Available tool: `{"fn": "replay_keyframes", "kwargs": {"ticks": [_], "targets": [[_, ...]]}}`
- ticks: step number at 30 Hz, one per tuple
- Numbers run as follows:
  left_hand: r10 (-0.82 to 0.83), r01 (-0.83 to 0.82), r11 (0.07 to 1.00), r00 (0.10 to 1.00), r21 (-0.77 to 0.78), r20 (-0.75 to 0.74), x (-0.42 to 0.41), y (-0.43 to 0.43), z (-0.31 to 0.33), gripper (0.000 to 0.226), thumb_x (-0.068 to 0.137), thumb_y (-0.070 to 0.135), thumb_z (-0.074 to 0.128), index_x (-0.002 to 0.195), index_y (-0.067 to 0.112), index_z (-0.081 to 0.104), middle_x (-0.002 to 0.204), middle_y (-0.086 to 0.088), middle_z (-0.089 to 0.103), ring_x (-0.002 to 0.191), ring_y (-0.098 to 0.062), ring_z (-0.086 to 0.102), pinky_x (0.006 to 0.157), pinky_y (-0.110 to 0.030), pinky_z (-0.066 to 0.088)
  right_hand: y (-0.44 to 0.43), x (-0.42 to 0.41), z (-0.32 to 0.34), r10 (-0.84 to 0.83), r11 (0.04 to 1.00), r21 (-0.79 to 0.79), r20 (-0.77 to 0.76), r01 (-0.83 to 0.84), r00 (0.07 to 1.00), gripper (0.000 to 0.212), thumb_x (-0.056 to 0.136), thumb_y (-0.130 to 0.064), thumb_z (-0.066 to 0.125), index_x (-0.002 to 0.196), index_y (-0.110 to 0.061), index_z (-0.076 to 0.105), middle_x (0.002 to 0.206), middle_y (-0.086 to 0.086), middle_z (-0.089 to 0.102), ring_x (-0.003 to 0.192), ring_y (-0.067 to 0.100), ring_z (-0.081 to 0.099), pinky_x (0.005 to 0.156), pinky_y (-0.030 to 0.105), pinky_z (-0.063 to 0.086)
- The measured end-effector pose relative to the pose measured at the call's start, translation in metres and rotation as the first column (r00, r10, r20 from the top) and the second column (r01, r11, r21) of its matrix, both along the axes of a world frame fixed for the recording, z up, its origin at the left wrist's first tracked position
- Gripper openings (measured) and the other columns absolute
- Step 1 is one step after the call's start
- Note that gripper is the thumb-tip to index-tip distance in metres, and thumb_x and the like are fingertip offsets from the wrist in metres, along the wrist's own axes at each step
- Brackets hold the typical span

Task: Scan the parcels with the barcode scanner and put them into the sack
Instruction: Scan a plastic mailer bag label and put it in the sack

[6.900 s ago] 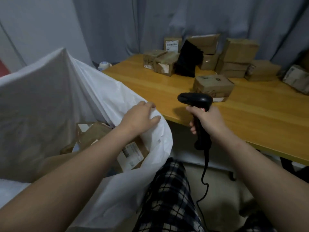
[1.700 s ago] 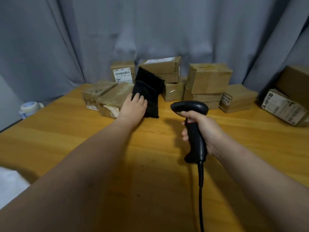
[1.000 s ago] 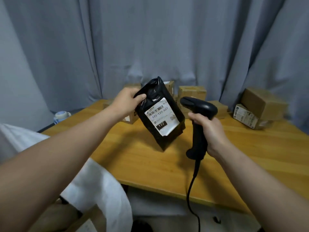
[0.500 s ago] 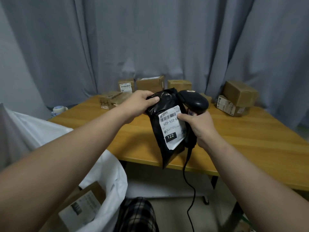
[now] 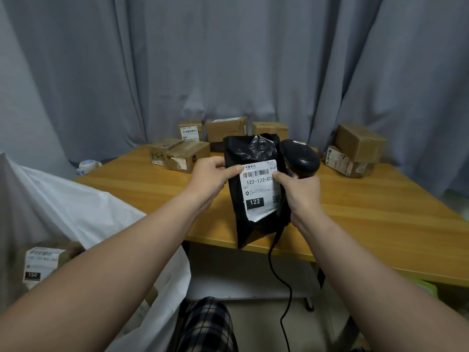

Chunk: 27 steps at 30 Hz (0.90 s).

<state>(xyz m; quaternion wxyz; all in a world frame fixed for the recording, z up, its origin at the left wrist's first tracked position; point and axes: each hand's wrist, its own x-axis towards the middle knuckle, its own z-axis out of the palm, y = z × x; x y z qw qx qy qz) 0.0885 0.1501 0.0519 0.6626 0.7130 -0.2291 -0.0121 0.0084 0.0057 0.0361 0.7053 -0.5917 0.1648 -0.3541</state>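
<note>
I hold a black plastic parcel bag [image 5: 250, 148] upright above the table's near edge, its white label with a barcode and "122" facing me. My left hand [image 5: 212, 175] grips the bag's left edge, thumb on the label's corner. My right hand [image 5: 300, 191] holds the black barcode scanner [image 5: 299, 157] behind the bag's right side, and its thumb presses on the label's right edge. The scanner's cable hangs down below the table. The white sack [image 5: 83, 217] stands open at lower left with a labelled parcel [image 5: 42, 262] inside.
Several brown cardboard boxes [image 5: 187, 154] sit along the far edge of the wooden table [image 5: 368, 224], with two more stacked at far right [image 5: 355, 151]. Grey curtains hang behind. A small white-and-blue tape roll [image 5: 87, 166] lies past the table's left corner. My checked trouser leg shows below.
The bag has been turned more square to me. My left thumb has shifted onto the label's corner, and my right thumb has moved up along its right edge.
</note>
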Motion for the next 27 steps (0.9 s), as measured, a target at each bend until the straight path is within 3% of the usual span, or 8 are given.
{"fn": "replay_keyframes", "kwargs": {"ticks": [4,7,12,14,18,22,25,27], "targets": [[0.035,-0.035,0.999,0.999,-0.032,0.016,0.012,0.001,0.003,0.011,0.089,0.006,0.066,0.08,0.013,0.068,0.066,0.004,0.064,0.053,-0.002,0.051,0.054,-0.013,0.047,-0.006,-0.006,-0.005,0.024,0.999,-0.049,0.026,-0.022,0.999,0.012,0.084,-0.009,0.071,0.084,-0.019,0.065,0.08,-0.005,0.069,0.077,0.006,0.066,0.07,0.024,0.053],[0.048,-0.047,0.998,0.998,-0.034,0.036,0.024,0.004,0.004,0.009,0.091,0.007,0.063,0.085,0.012,0.068,0.072,0.002,0.066,0.058,-0.004,0.054,0.06,-0.016,0.051,-0.007,-0.015,-0.011,0.069,0.954,-0.294,0.009,-0.063,0.998,0.017,0.082,-0.012,0.074,0.074,-0.023,0.064,0.061,-0.016,0.063,0.061,-0.007,0.058,0.058,0.011,0.044],[0.082,-0.082,0.995,0.997,-0.054,0.003,0.042,0.009,-0.002,0.009,0.092,0.005,0.06,0.091,0.01,0.068,0.078,0.001,0.067,0.062,-0.006,0.055,0.062,-0.015,0.051,0.003,-0.02,-0.034,0.156,0.857,-0.481,-0.098,-0.184,0.983,0.04,0.082,-0.014,0.075,0.053,-0.014,0.047,0.047,-0.01,0.041,0.05,0.008,0.038,0.051,0.023,0.031],[0.089,-0.089,0.994,0.996,-0.065,-0.001,0.045,0.009,-0.005,0.009,0.093,0.005,0.06,0.095,0.007,0.068,0.08,0.0,0.067,0.062,-0.005,0.055,0.062,-0.015,0.05,0.007,-0.021,-0.04,0.134,0.845,-0.505,-0.114,-0.173,0.984,0.046,0.081,-0.016,0.075,0.05,-0.018,0.042,0.044,-0.013,0.037,0.048,0.006,0.035,0.05,0.022,0.029],[0.097,-0.097,0.993,0.995,-0.074,-0.005,0.049,0.011,-0.008,0.009,0.093,0.006,0.059,0.095,0.007,0.068,0.082,0.001,0.068,0.058,0.0,0.056,0.061,-0.014,0.05,0.012,-0.022,-0.046,0.119,0.857,-0.491,-0.106,-0.156,0.987,0.037,0.082,-0.016,0.074,0.053,-0.023,0.053,0.044,-0.016,0.05,0.048,-0.001,0.049,0.05,0.015,0.037],[0.098,-0.099,0.992,0.995,-0.08,-0.009,0.05,0.012,-0.009,0.01,0.093,0.005,0.059,0.098,0.006,0.067,0.084,0.0,0.068,0.062,-0.002,0.055,0.062,-0.014,0.051,0.014,-0.022,-0.048,0.099,0.862,-0.489,-0.094,-0.133,0.991,0.032,0.081,-0.017,0.074,0.06,0.0,0.057,0.052,-0.003,0.049,0.05,0.006,0.045,0.052,0.022,0.037],[0.097,-0.097,0.993,0.995,-0.072,-0.007,0.05,0.013,-0.01,0.012,0.093,0.006,0.059,0.101,0.004,0.067,0.085,-0.002,0.068,0.063,-0.003,0.055,0.063,-0.014,0.052,0.014,-0.022,-0.046,0.095,0.854,-0.503,-0.099,-0.132,0.991,0.027,0.082,-0.017,0.074,0.059,-0.016,0.059,0.05,-0.011,0.052,0.051,0.0,0.051,0.052,0.015,0.04],[0.097,-0.097,0.992,0.995,-0.074,-0.005,0.048,0.013,-0.011,0.013,0.094,0.006,0.058,0.104,0.002,0.066,0.086,-0.003,0.067,0.064,-0.004,0.055,0.063,-0.014,0.052,0.014,-0.023,-0.046,0.091,0.845,-0.519,-0.104,-0.132,0.99,0.023,0.082,-0.018,0.074,0.063,-0.021,0.062,0.053,-0.011,0.057,0.057,0.002,0.056,0.056,0.02,0.045]]}}
